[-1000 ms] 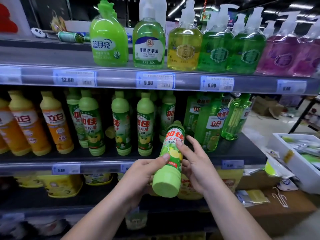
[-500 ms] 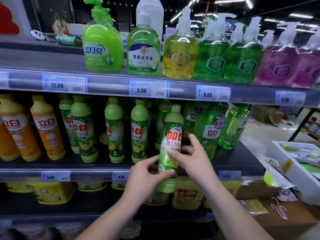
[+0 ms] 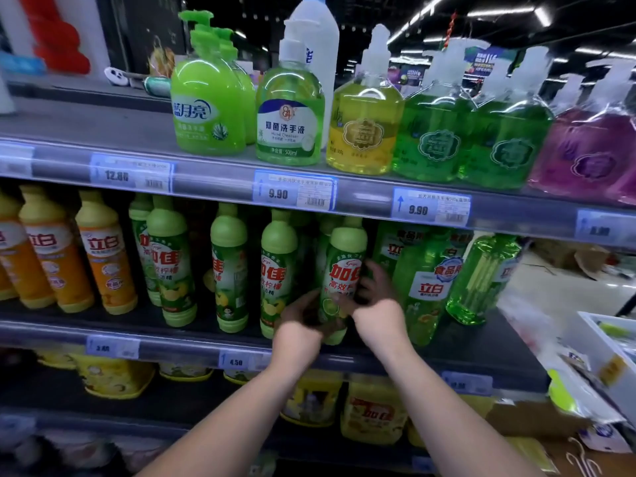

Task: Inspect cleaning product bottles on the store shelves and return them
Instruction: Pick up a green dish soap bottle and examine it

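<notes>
Facing a tall store shelving unit: the upper shelf (image 3: 213,182) carrying pump bottles (image 3: 289,122) of hand soap, the middle shelf (image 3: 172,342) carrying dish liquid. Looking along that middle level at orange bottles (image 3: 103,256) on the left, a row of green lemon bottles (image 3: 229,266) in the centre and larger clear green bottles (image 3: 426,280) on the right.

Now standing the inspected green bottle (image 3: 344,270) upright at the right end of the green row, just beside its twin and close against the clear green ones. Not managing to tell whether its base is resting on the shelf yet, the hands covering it.

Having been holding it tilted and low in front of the shelf a second ago, base toward the camera, then raising it upright; now pushing it in among its kind.

Gripping its lower body with the left hand (image 3: 303,318), fingers curling round it. Clasping its right side with the right hand (image 3: 375,297), fingers wrapping behind, though blurring.

Judging the check of this bottle as ending and its return as nearly finishing, with only the letting go remaining.
</notes>
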Demonstrator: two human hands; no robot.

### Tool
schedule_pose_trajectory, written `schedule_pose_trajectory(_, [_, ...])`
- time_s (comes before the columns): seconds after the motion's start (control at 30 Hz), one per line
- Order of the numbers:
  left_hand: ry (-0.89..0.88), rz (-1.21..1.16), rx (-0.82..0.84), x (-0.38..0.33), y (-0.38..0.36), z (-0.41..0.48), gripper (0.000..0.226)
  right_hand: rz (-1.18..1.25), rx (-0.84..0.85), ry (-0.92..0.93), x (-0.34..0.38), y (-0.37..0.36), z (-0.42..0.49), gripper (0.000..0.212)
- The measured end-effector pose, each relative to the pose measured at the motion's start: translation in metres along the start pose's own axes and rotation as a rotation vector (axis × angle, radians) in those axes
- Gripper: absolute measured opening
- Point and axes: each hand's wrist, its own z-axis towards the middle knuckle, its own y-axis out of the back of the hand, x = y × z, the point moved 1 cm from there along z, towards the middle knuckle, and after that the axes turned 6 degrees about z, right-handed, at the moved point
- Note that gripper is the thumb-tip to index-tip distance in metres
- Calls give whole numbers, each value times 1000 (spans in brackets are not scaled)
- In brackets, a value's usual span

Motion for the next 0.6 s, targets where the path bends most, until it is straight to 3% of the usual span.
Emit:
schedule_pose_trajectory(0.1, [62, -11, -13, 5, -11, 13, 70, -54, 14, -5, -9, -1, 10, 87])
schedule_pose_trajectory(0.4, [-7, 62, 0, 9, -7, 7, 64, -178, 43, 45, -15, 1, 11, 88])
schedule_pose_trajectory(0.5, [0, 80, 18, 15, 13, -9, 49, -94, -80, 102, -12, 11, -17, 65])
schedule_pose_trajectory(0.6, [-47, 232, -30, 27, 50, -22, 35, -279, -152, 218, -3, 12, -53, 31])
